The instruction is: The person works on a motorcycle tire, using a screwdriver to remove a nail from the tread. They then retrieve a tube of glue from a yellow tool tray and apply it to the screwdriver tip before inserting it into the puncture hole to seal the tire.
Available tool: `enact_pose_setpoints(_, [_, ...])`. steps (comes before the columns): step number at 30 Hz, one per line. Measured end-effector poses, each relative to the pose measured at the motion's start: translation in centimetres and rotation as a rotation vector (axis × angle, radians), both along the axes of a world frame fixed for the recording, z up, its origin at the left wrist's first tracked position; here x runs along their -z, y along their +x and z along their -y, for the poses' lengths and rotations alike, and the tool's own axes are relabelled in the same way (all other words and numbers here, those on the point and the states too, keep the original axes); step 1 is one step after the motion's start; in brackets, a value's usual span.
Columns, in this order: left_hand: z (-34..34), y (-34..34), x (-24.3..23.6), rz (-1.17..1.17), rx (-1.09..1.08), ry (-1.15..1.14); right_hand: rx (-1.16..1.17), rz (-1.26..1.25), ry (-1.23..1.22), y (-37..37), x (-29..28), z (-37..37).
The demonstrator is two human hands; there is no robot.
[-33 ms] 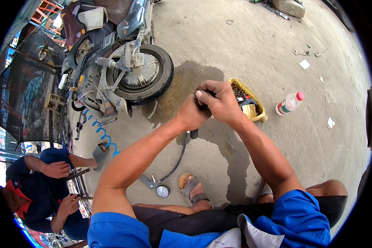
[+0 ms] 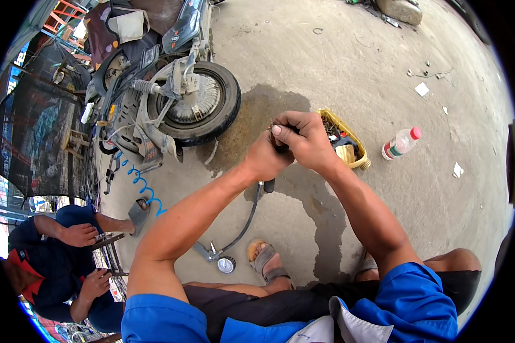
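Dark piece [image 2: 280, 147], mostly hidden, sits between the two hands around mid-view. From the left come a blue coil [image 2: 142, 182], a wheel [image 2: 197, 102], then a gauge [image 2: 226, 264], its black hose [image 2: 248, 224] curving up to the hands; whether it joins the piece, I cannot tell. The left hand [image 2: 266, 157] curls round the piece; the right hand [image 2: 305, 137] bends over it, thumb pressed down. Further right are a yellow tub [image 2: 356, 136] and a bottle [image 2: 403, 144]. Close two-handed work seems in hand, calling for a steady left grip and a firm right thumb.
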State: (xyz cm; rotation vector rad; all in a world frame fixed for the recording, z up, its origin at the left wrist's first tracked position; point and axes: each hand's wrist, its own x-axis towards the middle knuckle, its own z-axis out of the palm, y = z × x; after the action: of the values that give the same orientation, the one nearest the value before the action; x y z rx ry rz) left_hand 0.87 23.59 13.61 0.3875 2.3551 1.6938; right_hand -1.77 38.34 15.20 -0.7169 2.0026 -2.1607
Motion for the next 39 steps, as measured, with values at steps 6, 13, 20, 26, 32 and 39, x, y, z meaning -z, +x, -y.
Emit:
enact_pose_setpoints(6, [-0.3,0.1,-0.5,-0.001,-0.059,-0.08,0.132,-0.306,0.151,-0.4,-1.1,-0.3])
enact_pose_setpoints(13, [-0.4,0.5,-0.6,-0.018,-0.129,-0.386,0.223,-0.489,0.221,0.0,0.3,0.3])
enact_pose_setpoints(20, [1.8,0.0,2.7,0.193,0.066,-0.131,-0.128,0.097,-0.029,-0.7,0.1,-0.2])
enact_pose_setpoints(26, [-0.8,0.5,0.4,0.025,-0.081,0.049,0.079,-0.233,0.161,0.0,-0.8,-0.1])
enact_pose_setpoints(32, [0.2,0.2,0.5,-0.011,-0.083,-0.315,0.134,-0.344,0.18,-0.1,0.4,0.3])
enact_pose_setpoints(39, [0.4,0.0,1.4,0.128,0.006,-0.041,-0.095,0.092,-0.004,-0.9,0.2,-0.3])
